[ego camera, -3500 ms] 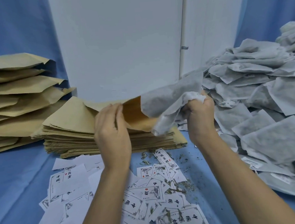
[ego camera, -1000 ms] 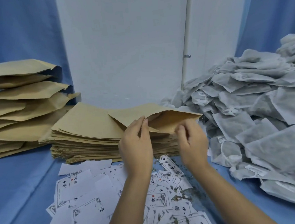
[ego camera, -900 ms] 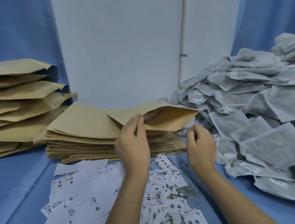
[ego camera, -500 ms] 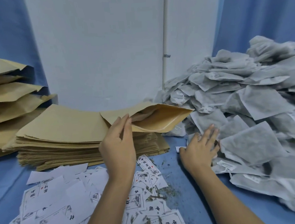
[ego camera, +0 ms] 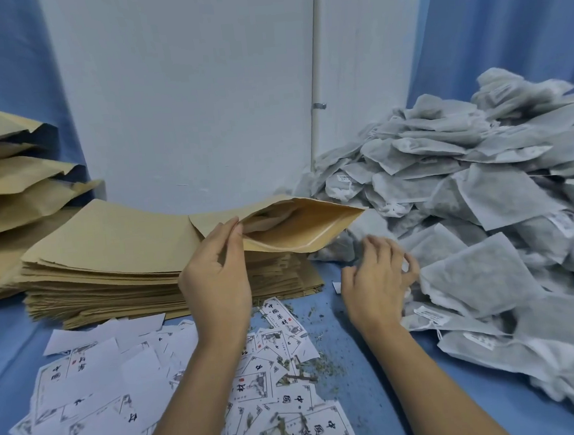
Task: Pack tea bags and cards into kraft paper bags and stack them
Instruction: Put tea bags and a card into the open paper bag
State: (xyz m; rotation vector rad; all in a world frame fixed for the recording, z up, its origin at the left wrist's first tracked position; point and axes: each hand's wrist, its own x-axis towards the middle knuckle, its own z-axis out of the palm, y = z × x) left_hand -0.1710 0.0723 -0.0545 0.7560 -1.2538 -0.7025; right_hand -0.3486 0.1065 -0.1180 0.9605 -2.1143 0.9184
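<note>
Counter (ego camera: 366,375) layout: the stack of flat kraft bags (ego camera: 111,265) sits at centre rear, with the open kraft bag (ego camera: 300,226) on its right end. The filled bags (ego camera: 9,191) are stacked at far left. The cards (ego camera: 95,376) lie scattered before the flat stack, and the tea bag pile (ego camera: 484,208) lies to the right.

a small hand-packing station, makeshift by the look of it: everything lies in bulk on 1 table (ego camera: 359,366) draped in blue cloth. a tall heap of tea bags (ego camera: 472,271) fills its right edge. a thick stack of flat kraft bags (ego camera: 110,258) sits at the back, and puffed filled bags (ego camera: 9,191) pile up at the left edge. printed cards (ego camera: 95,376) lie loose along the near edge among herb crumbs (ego camera: 321,365). a plain white wall (ego camera: 184,105) and blue curtains (ego camera: 504,28) close it in behind.
</note>
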